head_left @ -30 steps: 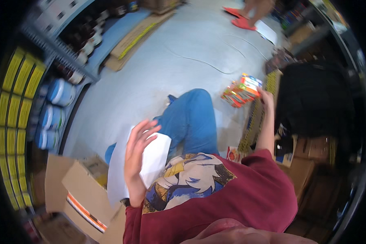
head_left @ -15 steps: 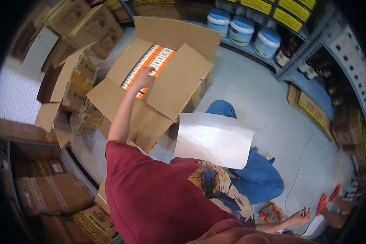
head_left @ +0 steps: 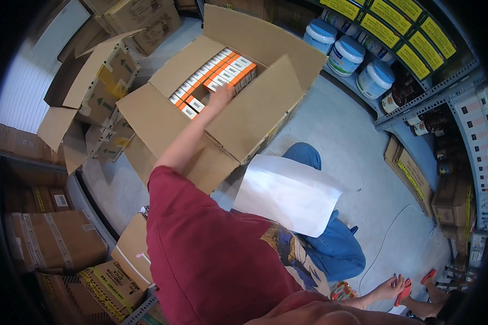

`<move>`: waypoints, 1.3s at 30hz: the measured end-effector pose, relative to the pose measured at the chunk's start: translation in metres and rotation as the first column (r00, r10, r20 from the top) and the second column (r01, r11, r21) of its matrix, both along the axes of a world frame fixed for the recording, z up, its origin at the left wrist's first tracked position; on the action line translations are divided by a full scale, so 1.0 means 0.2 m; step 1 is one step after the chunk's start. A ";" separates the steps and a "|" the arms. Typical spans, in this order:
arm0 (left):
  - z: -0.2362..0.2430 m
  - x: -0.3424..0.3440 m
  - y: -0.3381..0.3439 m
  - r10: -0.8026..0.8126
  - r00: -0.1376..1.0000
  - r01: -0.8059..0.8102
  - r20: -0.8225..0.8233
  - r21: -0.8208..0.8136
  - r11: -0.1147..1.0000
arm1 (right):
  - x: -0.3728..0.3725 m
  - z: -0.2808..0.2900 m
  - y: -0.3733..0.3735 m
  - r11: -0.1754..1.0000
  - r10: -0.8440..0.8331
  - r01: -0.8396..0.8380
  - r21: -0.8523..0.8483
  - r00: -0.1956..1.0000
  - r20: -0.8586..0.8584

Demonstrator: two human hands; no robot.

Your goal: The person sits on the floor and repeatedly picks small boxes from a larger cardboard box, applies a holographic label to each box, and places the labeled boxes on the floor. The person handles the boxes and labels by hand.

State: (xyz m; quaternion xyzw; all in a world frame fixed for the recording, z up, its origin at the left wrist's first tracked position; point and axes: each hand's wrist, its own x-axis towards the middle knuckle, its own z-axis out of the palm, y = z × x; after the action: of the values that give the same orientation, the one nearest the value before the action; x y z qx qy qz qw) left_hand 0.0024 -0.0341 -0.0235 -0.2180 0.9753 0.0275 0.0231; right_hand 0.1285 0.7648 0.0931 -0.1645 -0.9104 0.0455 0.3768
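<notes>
A large open cardboard carton [head_left: 255, 122] stands ahead of me to the left, its flaps spread. Rows of small white-and-orange boxes [head_left: 233, 66] fill part of it, with a dark gap among them. My left hand [head_left: 220, 97] reaches into the carton, fingers bent over the edge of a small box by the gap; its fingertips are partly hidden. Far down at the right, my right hand [head_left: 389, 287] is held away from the carton with curled fingers, around something small and dark that I cannot make out. A large white paper sheet [head_left: 290, 192] lies across my lap.
Another open carton [head_left: 100, 92] stands on the left. Metal shelving at the upper right carries blue-lidded tubs [head_left: 346, 56] and yellow-labelled boxes [head_left: 386, 30]. Closed cartons [head_left: 59, 238] fill the lower left. A cable [head_left: 382, 238] crosses the floor near someone's red sandals [head_left: 403, 293].
My left hand has shifted along the rows of small boxes, and a gap now shows beside it. The view has turned a little; my right hand remains low at the right.
</notes>
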 end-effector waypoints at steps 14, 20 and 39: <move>0.02 -0.11 -0.38 -0.426 0.890 0.455 0.161 -0.279 0.846 | 0.11 0.06 -0.15 0.999 -0.040 0.041 -0.035 0.999 0.006; 0.24 0.03 -0.36 -0.329 0.944 0.325 0.000 -0.151 0.933 | 0.09 0.10 -0.13 0.999 0.032 -0.032 -0.013 0.999 -0.039; 0.58 -0.15 1.63 -0.102 0.990 0.012 -0.098 0.774 -0.633 | -0.37 0.18 -1.18 -0.194 0.589 -0.485 -0.853 0.637 -0.497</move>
State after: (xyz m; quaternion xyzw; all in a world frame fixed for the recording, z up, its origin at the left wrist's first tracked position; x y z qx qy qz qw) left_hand -0.0273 0.2913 0.0922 -0.0082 0.4064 0.8835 0.2327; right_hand 0.0550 0.5297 0.1297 0.0365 -0.6324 0.7699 0.0767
